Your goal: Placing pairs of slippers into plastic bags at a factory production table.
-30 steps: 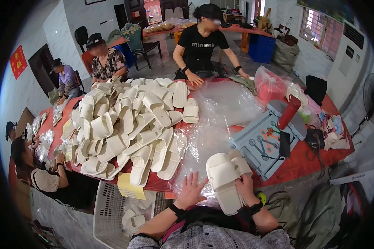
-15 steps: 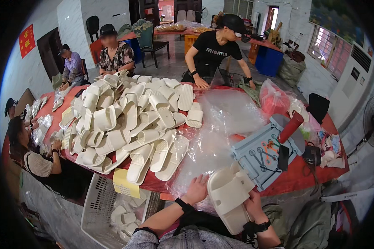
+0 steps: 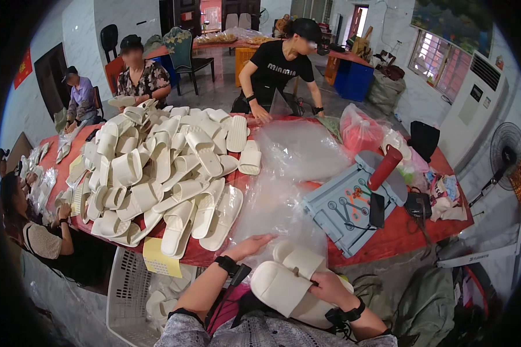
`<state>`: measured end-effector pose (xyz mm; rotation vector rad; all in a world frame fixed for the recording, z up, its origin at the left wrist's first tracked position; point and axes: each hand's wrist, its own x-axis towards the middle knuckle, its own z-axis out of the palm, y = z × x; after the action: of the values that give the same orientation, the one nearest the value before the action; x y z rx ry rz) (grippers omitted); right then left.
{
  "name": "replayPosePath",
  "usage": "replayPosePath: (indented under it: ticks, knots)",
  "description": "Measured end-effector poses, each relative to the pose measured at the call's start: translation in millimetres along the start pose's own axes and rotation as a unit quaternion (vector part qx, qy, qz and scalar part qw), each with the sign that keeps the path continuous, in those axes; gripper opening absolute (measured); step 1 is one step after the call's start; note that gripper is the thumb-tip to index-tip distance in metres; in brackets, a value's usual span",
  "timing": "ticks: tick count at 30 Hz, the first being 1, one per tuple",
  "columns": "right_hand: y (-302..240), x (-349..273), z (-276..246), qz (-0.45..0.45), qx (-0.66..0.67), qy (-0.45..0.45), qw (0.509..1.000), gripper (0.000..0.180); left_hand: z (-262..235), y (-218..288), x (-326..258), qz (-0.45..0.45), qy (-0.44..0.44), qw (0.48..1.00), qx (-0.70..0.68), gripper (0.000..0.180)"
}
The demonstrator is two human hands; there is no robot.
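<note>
My right hand (image 3: 333, 289) grips a pair of cream slippers (image 3: 278, 287) close to my body, at the table's front edge. One slipper lies over the other, their soles slanting, and the hand's fingers are partly hidden by the straps. My left hand (image 3: 252, 246) reaches over the clear plastic bags (image 3: 272, 214), fingers stretched out and resting on the top sheet. A large heap of cream slippers (image 3: 156, 168) covers the table left of the bags. Right of the bags stands a grey-blue plastic case (image 3: 344, 208) with small ring-shaped pieces and a dark phone on it.
A white basket (image 3: 121, 289) with more slippers stands below the table's left front, beside a yellow sheet (image 3: 159, 257). Across the table a person in black (image 3: 282, 66) touches the bags; others sit at the left. A fan (image 3: 506, 156) stands at the right.
The slippers have turned from upright to slanted and moved left, nearer my body; both slippers now show. My left hand has moved a little left and up across the bags. The view has shifted right.
</note>
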<state>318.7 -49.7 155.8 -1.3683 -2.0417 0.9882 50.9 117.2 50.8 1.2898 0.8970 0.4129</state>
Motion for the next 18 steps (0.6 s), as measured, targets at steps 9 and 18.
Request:
replayPosePath:
  ticks: [9, 18]
  knots:
    - [26, 1, 9, 0.112, -0.128, 0.119, 0.978, 0.021, 25, 17, -22, 0.147, 0.029, 0.976, 0.16, 0.038]
    - [-3, 8, 4, 0.088, -0.134, 0.136, 0.978, 0.019, 47, 49, -41, 0.21, 0.09, 0.971, 0.074, 0.04]
